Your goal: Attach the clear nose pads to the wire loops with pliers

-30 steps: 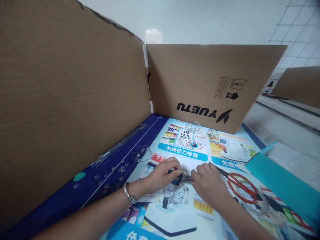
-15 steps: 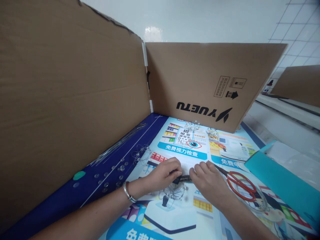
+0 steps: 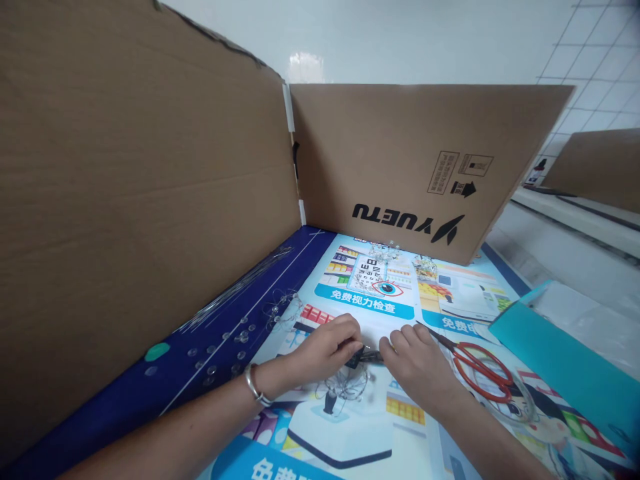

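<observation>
Little change since half a second ago: both hands hold position, the right a touch closer in. Cardboard screen [image 3: 150, 167] walls the poster mat [image 3: 370, 307] at 9 and 12 o'clock, probably to pen in loose bits. Left hand [image 3: 325, 347] and right hand [image 3: 420, 367] meet at centre, each pinched closed on one end of the dark part [image 3: 357, 357], seemingly to steady it. Red scissors [image 3: 480, 370] lie at 3 o'clock, within reach. Wire tangle [image 3: 345, 385] at 6, clear beads [image 3: 225, 340] at 9.
</observation>
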A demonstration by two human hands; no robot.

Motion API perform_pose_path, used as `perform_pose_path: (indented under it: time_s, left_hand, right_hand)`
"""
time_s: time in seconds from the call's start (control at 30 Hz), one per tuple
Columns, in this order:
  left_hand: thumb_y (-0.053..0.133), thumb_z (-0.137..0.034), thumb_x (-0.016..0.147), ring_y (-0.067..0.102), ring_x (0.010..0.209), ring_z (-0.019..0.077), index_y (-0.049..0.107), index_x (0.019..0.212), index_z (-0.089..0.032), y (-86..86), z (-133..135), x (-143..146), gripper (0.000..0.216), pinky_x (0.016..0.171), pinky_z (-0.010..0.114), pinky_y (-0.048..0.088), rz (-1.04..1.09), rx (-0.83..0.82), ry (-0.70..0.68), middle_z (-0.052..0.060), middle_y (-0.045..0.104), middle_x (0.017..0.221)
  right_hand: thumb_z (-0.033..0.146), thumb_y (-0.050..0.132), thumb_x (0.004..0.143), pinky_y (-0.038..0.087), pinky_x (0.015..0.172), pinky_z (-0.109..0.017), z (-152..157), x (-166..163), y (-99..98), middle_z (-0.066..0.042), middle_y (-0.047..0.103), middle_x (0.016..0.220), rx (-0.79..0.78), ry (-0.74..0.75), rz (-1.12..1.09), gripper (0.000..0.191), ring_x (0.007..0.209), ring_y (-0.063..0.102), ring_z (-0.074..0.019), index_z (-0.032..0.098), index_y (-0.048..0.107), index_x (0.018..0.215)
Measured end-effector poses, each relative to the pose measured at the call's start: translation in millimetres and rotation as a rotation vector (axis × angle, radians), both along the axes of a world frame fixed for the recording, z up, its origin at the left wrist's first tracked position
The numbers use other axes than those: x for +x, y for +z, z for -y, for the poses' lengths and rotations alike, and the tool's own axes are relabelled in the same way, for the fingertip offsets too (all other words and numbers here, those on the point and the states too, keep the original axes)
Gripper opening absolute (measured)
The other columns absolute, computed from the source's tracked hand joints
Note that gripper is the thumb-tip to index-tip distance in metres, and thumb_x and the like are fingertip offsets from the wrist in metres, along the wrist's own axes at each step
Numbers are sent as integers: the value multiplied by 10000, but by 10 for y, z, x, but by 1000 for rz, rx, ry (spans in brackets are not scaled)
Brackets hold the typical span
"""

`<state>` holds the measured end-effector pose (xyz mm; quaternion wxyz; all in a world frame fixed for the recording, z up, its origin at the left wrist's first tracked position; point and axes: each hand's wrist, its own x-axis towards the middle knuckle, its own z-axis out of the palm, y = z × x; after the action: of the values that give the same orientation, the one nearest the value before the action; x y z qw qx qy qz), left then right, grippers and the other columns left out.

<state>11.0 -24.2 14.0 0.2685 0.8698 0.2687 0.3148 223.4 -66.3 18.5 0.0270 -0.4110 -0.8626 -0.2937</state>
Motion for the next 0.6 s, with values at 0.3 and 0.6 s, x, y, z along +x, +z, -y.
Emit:
perform_pose_path:
  time_s: [0.3, 0.6]
  left_hand:
    - [406, -148, 871, 463, 760, 130, 455, 769, -168, 18, 18, -6, 115, 689, 243, 398, -70, 26, 29, 16, 493, 800]
    - [376, -125, 865, 497, 748, 128, 433, 823, -182, 52, 49, -3, 91, 663, 232, 407, -316, 117, 42, 8, 501, 846]
  right_hand:
    - [197, 505, 817, 277, 746, -387, -8, -15, 55, -38, 505, 770, -129, -14, -82, 66, 801, 433, -222, 207, 551, 864]
    - [160, 488, 825, 257, 750, -373, -4, -27, 214, -31, 510, 763, -188, 58, -79, 61, 802, 431, -206, 202, 532, 820]
